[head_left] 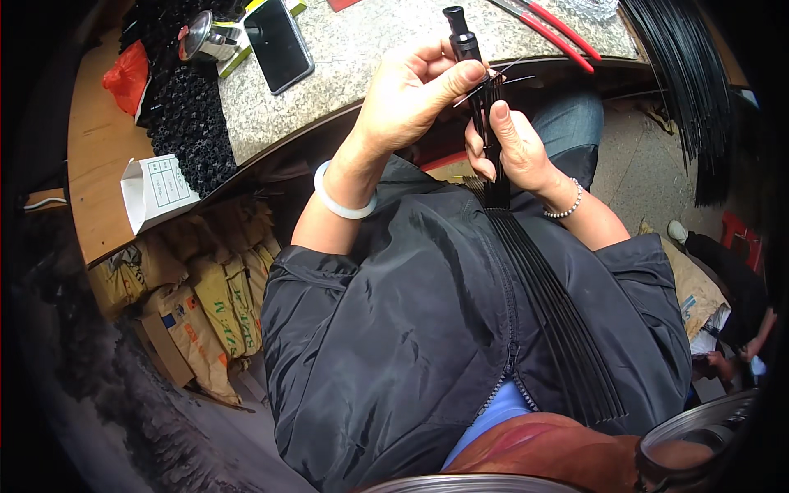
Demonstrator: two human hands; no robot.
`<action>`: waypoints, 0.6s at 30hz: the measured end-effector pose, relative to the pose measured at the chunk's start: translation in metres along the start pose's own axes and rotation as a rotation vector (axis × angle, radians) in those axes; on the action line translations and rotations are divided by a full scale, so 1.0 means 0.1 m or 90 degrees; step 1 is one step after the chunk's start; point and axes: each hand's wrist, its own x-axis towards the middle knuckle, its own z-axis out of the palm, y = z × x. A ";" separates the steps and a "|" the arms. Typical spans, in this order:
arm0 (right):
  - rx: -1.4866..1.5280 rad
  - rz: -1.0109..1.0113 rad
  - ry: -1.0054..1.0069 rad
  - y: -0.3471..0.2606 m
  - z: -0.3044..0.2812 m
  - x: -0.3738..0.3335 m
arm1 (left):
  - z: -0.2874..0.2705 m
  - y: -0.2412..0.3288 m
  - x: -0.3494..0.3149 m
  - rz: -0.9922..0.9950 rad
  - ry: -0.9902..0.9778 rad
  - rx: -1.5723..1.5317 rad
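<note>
Above my lap I hold what looks like an umbrella frame (493,193), its black knobbed shaft end (463,37) pointing up over the table edge. Long thin black ribs (559,320) fan from it down across my dark jacket. My left hand (419,94), with a white bangle at the wrist, is closed around the upper part, thumb pressed near the tops of the ribs. Just below, my right hand (514,148) grips the rib bundle, thumb up; a beaded bracelet circles that wrist. Thin wire-like pieces stick out sideways between the hands. My fingers partly hide the joint.
A speckled tabletop (345,57) carries a phone (279,45), red-handled pliers (559,33) and a metal cup (205,37). Small black parts (189,123) lie heaped beside a white box (160,193). Black rods (682,74) hang at right. Sacks (205,320) stand below; another person's arm (760,337) shows far right.
</note>
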 end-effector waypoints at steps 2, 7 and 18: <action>0.005 0.004 -0.001 0.01 0.00 -0.01 | -0.01 -0.03 0.00 0.031 -0.015 -0.008; -0.035 -0.065 -0.028 0.07 -0.05 -0.01 | 0.10 0.02 -0.15 0.092 -0.036 -0.006; 0.030 -0.056 -0.076 0.07 -0.06 -0.04 | 0.11 0.03 -0.21 0.003 -0.034 -0.072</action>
